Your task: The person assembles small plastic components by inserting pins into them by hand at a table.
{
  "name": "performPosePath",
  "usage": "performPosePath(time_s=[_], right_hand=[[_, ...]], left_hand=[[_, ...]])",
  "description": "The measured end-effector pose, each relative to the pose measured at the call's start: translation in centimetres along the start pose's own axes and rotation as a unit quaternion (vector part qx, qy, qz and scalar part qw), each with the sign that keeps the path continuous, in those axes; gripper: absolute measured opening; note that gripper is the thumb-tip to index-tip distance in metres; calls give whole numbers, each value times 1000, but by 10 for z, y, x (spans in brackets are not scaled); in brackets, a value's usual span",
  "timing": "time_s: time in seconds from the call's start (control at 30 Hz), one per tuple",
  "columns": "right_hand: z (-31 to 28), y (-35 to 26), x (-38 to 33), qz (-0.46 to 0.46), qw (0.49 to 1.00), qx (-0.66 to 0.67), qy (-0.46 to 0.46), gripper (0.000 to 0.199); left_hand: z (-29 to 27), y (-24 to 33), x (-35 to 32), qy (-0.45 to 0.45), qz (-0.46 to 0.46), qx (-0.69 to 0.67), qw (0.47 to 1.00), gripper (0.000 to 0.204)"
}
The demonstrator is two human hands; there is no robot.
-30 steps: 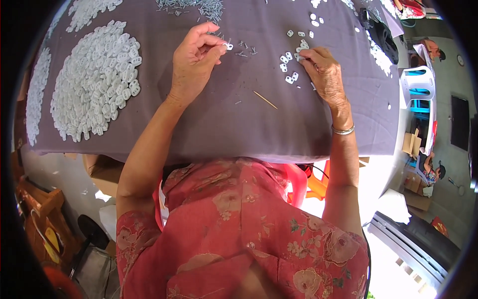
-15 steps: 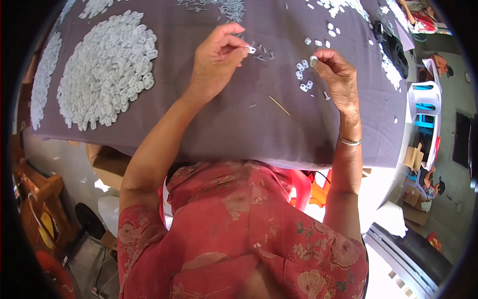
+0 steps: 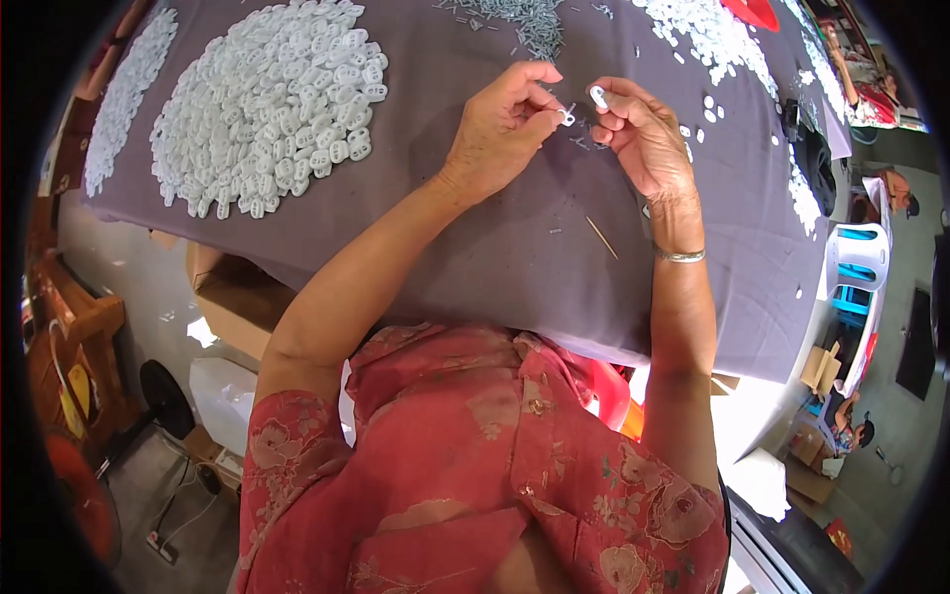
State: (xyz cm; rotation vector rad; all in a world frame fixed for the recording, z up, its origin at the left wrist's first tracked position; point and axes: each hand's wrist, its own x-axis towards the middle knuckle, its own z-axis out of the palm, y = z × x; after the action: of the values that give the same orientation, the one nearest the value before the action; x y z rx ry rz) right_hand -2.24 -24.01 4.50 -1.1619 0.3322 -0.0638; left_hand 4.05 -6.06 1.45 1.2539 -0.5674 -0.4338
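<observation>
My left hand (image 3: 495,134) pinches a small white plastic piece with holes (image 3: 566,117) between thumb and fingertips, and a thin grey screw seems to stick up from it. Close by on the right, my right hand (image 3: 648,139) is raised with its fingers curled. It grips a small white oval piece (image 3: 598,96) at the fingertips. The two pieces are near each other but apart. Below and between the hands, several loose grey screws (image 3: 581,142) lie on the dark cloth, partly hidden by the right fingers.
A large heap of white plastic pieces (image 3: 267,119) covers the cloth's left side. Grey screws (image 3: 534,35) are piled at the far middle, more white pieces (image 3: 708,40) at far right beside a red container (image 3: 754,12). A thin wooden stick (image 3: 602,238) lies nearer me.
My hands have come closer together, the right one turning and moving leftward in toward the left. The view has shifted, so the table's contents sit differently in the picture.
</observation>
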Motion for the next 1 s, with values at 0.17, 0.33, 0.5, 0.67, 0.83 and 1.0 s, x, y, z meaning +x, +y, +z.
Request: performPosePath(time_s=[0.17, 0.33, 0.5, 0.67, 0.83, 1.0], right_hand=[[3, 9, 2, 26, 998, 56, 24, 25], [8, 11, -2, -14, 999, 19, 29, 23], [10, 14, -4, -71, 995, -51, 37, 18], [17, 13, -6, -105, 987, -116, 44, 15], [19, 13, -8, -119, 970, -202, 65, 14], [19, 13, -8, -126, 967, -211, 62, 15]], left_hand=[[-1, 1, 0, -3, -5, 16, 1000, 32], [-1, -3, 0, -6, 3, 19, 1000, 33], [0, -4, 1, -10, -3, 30, 999, 33], [-1, -3, 0, -10, -9, 39, 999, 34], [0, -2, 0, -9, -5, 46, 999, 33], [-1, -3, 0, -12, -4, 48, 999, 33]])
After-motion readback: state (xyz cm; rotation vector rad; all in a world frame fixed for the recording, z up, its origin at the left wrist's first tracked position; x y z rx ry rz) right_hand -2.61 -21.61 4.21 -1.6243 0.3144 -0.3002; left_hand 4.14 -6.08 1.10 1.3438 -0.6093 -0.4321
